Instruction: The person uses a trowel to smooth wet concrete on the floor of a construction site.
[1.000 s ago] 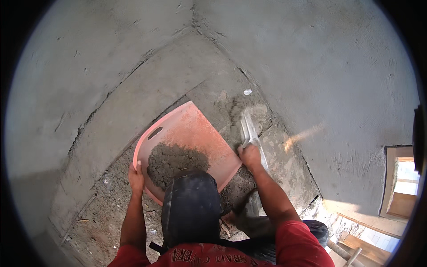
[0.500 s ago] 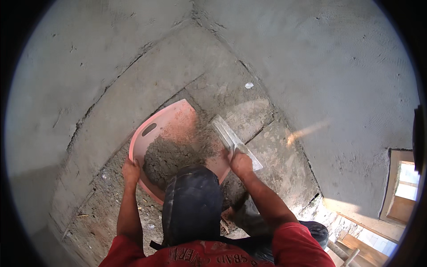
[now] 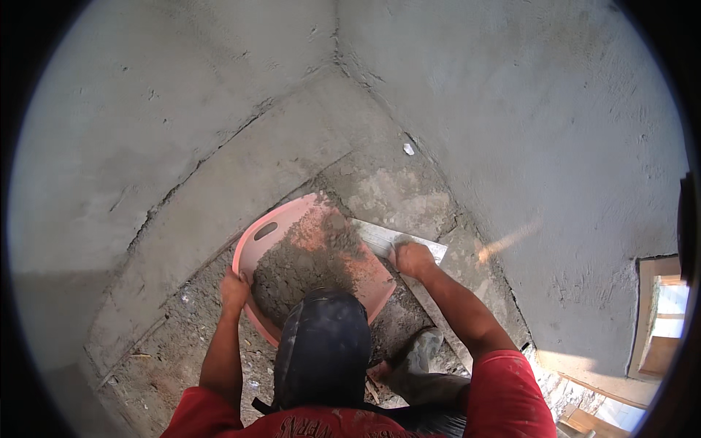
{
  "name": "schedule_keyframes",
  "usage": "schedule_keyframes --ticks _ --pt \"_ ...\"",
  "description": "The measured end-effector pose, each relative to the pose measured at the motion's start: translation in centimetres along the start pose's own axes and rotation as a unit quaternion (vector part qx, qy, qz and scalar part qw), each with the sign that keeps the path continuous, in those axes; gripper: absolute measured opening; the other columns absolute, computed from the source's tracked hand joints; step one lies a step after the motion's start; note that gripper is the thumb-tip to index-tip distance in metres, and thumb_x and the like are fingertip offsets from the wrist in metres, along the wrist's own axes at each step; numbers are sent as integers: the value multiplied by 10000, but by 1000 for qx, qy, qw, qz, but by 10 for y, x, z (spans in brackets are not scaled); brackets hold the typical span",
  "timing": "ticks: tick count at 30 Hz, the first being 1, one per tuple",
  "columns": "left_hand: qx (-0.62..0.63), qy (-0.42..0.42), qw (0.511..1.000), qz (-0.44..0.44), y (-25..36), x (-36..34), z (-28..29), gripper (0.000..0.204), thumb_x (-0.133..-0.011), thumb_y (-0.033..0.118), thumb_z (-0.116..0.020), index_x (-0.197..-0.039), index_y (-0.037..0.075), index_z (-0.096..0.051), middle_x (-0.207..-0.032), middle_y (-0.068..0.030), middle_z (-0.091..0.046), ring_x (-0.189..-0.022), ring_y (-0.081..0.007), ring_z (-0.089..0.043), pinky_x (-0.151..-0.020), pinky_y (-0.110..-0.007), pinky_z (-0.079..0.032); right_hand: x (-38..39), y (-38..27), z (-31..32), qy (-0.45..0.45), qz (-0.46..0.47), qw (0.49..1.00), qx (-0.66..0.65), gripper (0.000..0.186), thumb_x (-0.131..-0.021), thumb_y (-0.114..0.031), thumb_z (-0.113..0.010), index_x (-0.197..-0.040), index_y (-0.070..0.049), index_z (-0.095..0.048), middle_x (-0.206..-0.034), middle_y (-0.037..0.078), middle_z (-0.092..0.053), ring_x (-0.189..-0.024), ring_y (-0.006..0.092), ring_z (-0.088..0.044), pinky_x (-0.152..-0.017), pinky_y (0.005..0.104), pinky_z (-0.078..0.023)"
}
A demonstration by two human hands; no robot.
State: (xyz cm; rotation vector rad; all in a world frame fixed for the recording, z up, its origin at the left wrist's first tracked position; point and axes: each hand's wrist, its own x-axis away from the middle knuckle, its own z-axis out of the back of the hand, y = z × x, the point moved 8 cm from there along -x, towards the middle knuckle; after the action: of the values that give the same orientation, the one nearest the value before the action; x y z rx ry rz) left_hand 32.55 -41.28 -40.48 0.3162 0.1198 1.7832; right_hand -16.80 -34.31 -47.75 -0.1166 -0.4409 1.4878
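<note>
A pink plastic scoop-shaped tub (image 3: 252, 252) with an oval handle slot lies on the floor, grey mortar (image 3: 301, 276) heaped in it. My left hand (image 3: 234, 290) is closed round the tub's left rim. In my right hand (image 3: 413, 259) is a flat steel plastering trowel (image 3: 431, 247), gripped by its handle. The trowel's blade reaches to the tub's right edge, beside the mortar. A rounded dark cap (image 3: 322, 350) hides the near part of the tub.
Two grey plastered walls (image 3: 548, 124) meet in a corner ahead, with a smooth strip (image 3: 270, 153) along the left one. The floor (image 3: 398, 190) is rough and mortar-stained. A small white scrap (image 3: 408, 149) lies near the right wall. A framed opening (image 3: 661, 314) is at far right.
The trowel has turned flatter and sits lower against the tub's right edge. Mortar now lies nearer the tub's far lip. My left hand keeps its hold on the rim.
</note>
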Motion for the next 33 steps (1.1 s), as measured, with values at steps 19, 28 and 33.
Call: schedule_keyframes --ticks 19,28,33 --pt "-27 -23 999 -22 -16 -5 -17 600 -947 462 -534 -1302 -22 -517 -1049 -314 -654 -1011 -477 -629 -884 -532 -492 49 34 41 27 -119 990 -72 598 -956 -542 -454 -1284 -54 -561 -890 257 -688 -900 395 -683 -800 486 -536" --pt "11 65 993 -94 33 -144 28 866 -853 600 -623 -1513 120 -334 -1558 -244 -265 -1423 -453 -259 -1168 -486 -259 103 198 64 32 -256 964 -69 683 -879 -583 -572 -1280 -30 -598 -994 260 -691 -962 408 -674 -860 462 -539" --pt "42 -113 989 87 81 -162 -24 1100 -755 669 -687 -1574 327 -38 -1623 -139 176 -1447 -500 176 -1095 -734 -12 -44 178 98 91 -257 961 -55 658 -880 -516 -598 -1244 32 -601 -1099 296 -656 -1076 424 -629 -952 442 -500"
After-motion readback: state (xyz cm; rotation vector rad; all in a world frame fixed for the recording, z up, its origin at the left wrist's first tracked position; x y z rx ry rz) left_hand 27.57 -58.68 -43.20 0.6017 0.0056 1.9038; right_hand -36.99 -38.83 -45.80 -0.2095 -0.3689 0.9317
